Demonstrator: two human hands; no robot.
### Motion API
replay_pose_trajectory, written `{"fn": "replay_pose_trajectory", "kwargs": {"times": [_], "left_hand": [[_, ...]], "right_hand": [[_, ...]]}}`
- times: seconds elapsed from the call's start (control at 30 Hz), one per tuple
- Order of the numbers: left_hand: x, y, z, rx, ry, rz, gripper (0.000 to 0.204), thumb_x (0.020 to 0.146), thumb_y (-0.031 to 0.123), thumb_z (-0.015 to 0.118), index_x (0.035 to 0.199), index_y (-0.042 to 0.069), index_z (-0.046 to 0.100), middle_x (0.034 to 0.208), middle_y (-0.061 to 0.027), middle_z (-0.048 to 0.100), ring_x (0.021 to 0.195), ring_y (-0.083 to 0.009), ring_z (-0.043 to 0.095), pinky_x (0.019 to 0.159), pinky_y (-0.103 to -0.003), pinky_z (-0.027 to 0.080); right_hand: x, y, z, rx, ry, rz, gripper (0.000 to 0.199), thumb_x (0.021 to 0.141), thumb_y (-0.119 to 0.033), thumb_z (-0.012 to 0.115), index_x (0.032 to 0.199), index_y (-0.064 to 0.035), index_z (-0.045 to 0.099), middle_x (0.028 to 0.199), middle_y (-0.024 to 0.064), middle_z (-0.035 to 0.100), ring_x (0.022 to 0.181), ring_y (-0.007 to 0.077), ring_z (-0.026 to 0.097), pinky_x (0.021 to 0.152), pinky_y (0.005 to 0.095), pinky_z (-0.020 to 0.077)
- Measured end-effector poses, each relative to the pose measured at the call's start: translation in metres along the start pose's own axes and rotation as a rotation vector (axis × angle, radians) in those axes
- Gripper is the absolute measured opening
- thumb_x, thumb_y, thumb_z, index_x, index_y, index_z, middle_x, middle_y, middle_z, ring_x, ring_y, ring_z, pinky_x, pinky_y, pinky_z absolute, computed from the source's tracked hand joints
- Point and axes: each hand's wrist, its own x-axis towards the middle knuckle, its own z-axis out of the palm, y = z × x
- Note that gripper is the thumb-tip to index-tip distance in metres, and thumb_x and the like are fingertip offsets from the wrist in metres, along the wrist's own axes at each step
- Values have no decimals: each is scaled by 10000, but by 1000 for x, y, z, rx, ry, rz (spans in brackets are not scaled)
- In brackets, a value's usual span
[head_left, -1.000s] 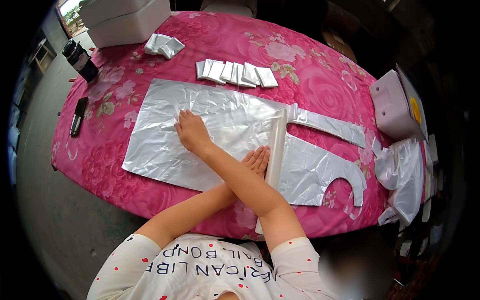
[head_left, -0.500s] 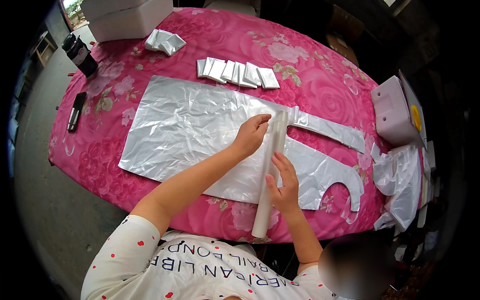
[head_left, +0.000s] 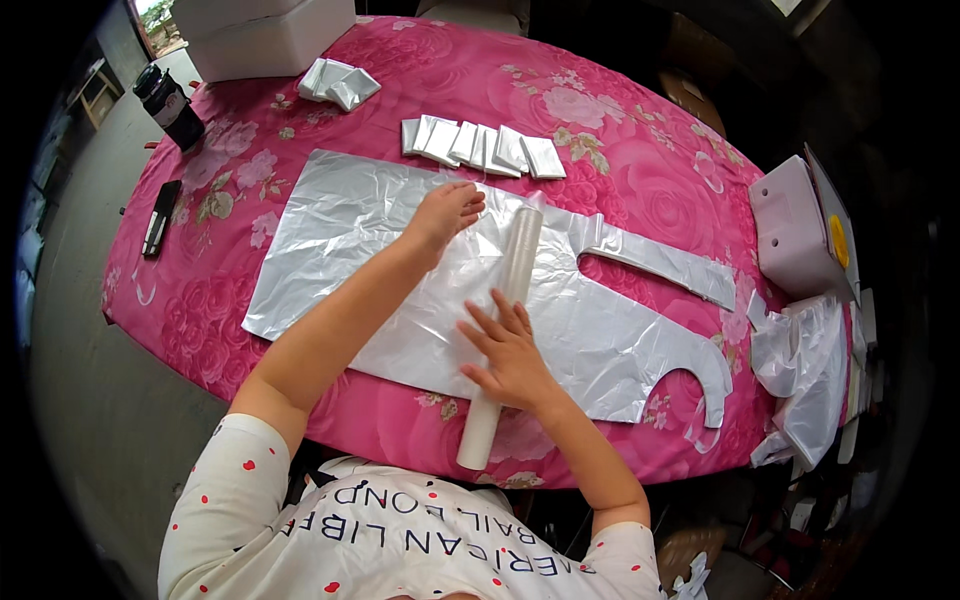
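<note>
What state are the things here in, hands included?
Silvery sheet: spread out, wrinkled
Tube: lying across the sheet
Left hand: fingers bent, over the sheet
Right hand: fingers spread over the tube
Packet row: folded, overlapping
Packet pile: folded, overlapping
Dark bottle: upright, capped
Black tool: lying flat
Plastic bundle: crumpled

Take the apron-shaped plastic sheet point(head_left: 400, 200), flat on the tablecloth point(head_left: 625, 165), as clock centre, with twelve at the far side. Find the tube point(head_left: 519, 260) across it from twelve to six, with its near end past the sheet's edge and the right hand point(head_left: 508, 360) over it. Place the left hand point(head_left: 445, 217) over the sheet at eleven. Note the row of folded plastic packets point(head_left: 483, 149) at twelve, just behind the sheet. See at eleven a smaller packet pile point(head_left: 340, 85), beside the foam box point(head_left: 265, 45); at ten, the bottle point(head_left: 175, 112); between nine and ten, a slim object point(head_left: 161, 218). Look between two and three for the rigid box point(head_left: 798, 225), and past three, before that box, for plastic film point(head_left: 805, 365).
</note>
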Motion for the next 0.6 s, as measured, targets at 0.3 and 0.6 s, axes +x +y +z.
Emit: {"fn": "replay_pose_trajectory", "kwargs": {"times": [0.3,0.6], "left_hand": [[-141,34,-194,331,250,127,336,937,170,447,1220,-11,461,1123,-110,573,1015,-157,551,874,-278,438],[-240,-18,-206,954,429,305,669,843,194,594,1355,-44,236,1185,-202,452,1020,-277,514,864,-362,432]], "right_hand": [[112,-96,20,669,45,-426,389,780,-179,663,1140,-61,573,1080,118,619,1058,302,556,886,392,448],[203,-109,123,40,-106,-488,569,886,-469,422,1311,-92,447,1390,106,383,1344,303,230,1104,452,139]]}}
